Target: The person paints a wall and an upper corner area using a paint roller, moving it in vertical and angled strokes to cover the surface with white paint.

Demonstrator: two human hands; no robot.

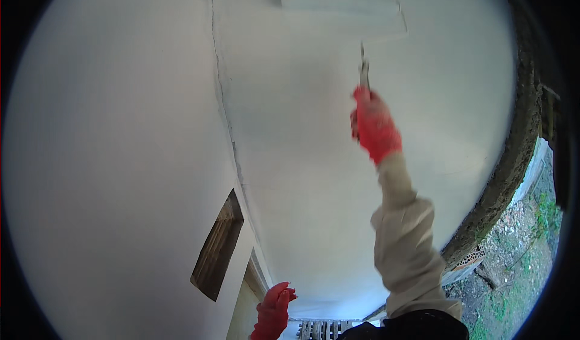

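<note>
Paint covers nearly everything overhead, so the job looks far along. At the far left, the white wall (109,158) reads even and finished, with no bare patches that I can make out, though the fisheye dims it toward the rim. A dark rectangular opening (219,246), seemingly with wood inside, cuts into that wall low down. Next comes the seam (226,116) where wall meets ceiling, a thin crack-like line running from the top edge down toward the bottom.

Near the lower edge the left hand (273,313), in a red glove, hangs free and holds nothing; its fingers look loosely curled together, not spread. Just beside it, further down, a slatted railing-like structure (320,329) shows, too small to name surely.

To the right, the ceiling (302,177) is a smooth white sheet, slightly greyer toward the middle; whether that is wet paint or shadow I cannot tell. The paint roller (341,3) lies flat against it near the top, its sleeve white and its wire frame bending down to the handle. The right hand (374,125), also red-gloved, has its fingers wrapped tight around that handle, arm raised in a beige sleeve (405,237).

What seems left is the strip toward the rough, unpainted concrete edge (513,152) at the right. Beyond it lies open ground with greenery and rubble (519,261), so this is an outdoor overhang, not a closed room.
</note>
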